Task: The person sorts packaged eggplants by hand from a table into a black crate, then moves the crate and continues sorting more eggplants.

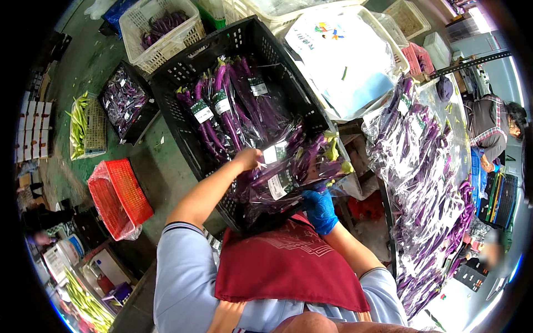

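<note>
Clear plastic bags of long purple eggplants [227, 125] with printed labels lie side by side in a large black plastic crate [179, 137] before me. My bare left hand [248, 160] pinches the edge of a labelled bag of eggplants [270, 177] at the near end of the crate. My right hand [320, 210], in a blue glove, is at the green-stem end of the same group of bags, by the crate's near right corner. Its fingers are partly hidden under the bags, so its grip does not show clearly.
Many bagged eggplants [420, 179] cover a table at the right. A white-covered crate [341, 58] stands beyond the black one. On the floor at the left are a red basket [129, 195], a crate of green peppers [95, 133] and a black crate of eggplants [143, 129]. A co-worker [487, 120] bends at the far right.
</note>
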{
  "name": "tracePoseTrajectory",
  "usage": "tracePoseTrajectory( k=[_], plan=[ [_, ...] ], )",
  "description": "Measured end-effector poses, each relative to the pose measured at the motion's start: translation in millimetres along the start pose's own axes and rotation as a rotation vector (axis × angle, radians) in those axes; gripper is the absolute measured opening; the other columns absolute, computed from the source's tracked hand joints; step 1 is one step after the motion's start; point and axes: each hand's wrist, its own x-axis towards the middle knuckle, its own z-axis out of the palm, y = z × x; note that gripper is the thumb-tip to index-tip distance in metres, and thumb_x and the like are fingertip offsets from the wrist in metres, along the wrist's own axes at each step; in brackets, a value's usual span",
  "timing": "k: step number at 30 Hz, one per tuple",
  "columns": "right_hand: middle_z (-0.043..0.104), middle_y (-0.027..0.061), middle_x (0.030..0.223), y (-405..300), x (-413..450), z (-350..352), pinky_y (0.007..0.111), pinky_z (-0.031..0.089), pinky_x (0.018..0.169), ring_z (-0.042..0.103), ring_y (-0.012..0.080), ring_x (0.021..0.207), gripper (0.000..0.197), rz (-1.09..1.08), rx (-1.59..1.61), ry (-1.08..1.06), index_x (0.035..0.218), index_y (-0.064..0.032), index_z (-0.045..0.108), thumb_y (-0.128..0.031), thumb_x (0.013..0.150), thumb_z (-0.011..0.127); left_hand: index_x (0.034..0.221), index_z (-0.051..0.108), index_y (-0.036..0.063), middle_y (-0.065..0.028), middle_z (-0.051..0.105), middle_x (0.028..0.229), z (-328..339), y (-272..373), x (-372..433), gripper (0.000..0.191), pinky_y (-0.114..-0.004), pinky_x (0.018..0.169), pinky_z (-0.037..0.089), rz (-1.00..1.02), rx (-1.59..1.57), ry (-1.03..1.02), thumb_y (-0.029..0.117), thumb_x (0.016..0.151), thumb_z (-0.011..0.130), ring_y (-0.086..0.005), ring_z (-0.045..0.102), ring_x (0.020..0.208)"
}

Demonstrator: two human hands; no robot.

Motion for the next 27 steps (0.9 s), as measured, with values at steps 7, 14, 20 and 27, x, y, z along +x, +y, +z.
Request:
tracePoseTrajectory(
  k=[7, 14, 20, 27],
  plan=[
    [0.055, 0.0074, 0.084, 3, 19, -25, 0.031, 0.045, 0.069, 0.054, 0.0212, 0.079, 0.025, 0.246, 0.212, -0.100, 0.091, -0.0018, 0.052, 0.004, 0.067, 0.049, 0.102, 0.051, 0.0093, -0.0125, 0.057, 0.091, -35, -39, 3, 0.041, -0.034, 0.074, 0.042, 0.068, -0.127, 0.455, 0.020, 0.064, 0.063, -0.0274, 0.055, 0.084],
    [0.057, 0.0099, 0.075, 54, 87, -45, 0.028, 0.046, 0.061, 0.055, 0.0158, 0.068, 0.020, -0.002, -0.795, -0.169, 0.080, -0.0005, 0.056, 0.008, 0.062, 0.056, 0.104, 0.049, 0.0013, -0.0169, 0.056, 0.095, -41, -48, 15, 0.043, -0.032, 0.076, 0.042, 0.020, -0.144, 0.237, 0.017, 0.066, 0.064, -0.0258, 0.055, 0.087],
    [0.058, 0.0124, 0.088, 85, 136, -65, 0.033, 0.048, 0.067, 0.057, 0.0238, 0.073, 0.022, -0.157, -1.927, -0.970, 0.091, -0.0070, 0.056, -0.013, 0.070, 0.054, 0.100, 0.050, 0.0001, -0.0160, 0.056, 0.097, -9, -49, 33, 0.040, -0.032, 0.076, 0.041, 0.089, -0.124, 0.012, 0.016, 0.066, 0.064, -0.0238, 0.055, 0.087],
    [0.059, 0.0063, 0.083, 50, 107, -2, 0.029, 0.045, 0.068, 0.056, 0.0211, 0.075, 0.021, 0.399, -0.922, -0.312, 0.094, -0.0064, 0.055, -0.014, 0.074, 0.053, 0.099, 0.050, -0.0006, -0.0160, 0.056, 0.096, 2, -69, 48, 0.036, -0.031, 0.077, 0.041, 0.082, -0.268, -0.061, 0.012, 0.067, 0.063, -0.0239, 0.054, 0.087]
  ],
)
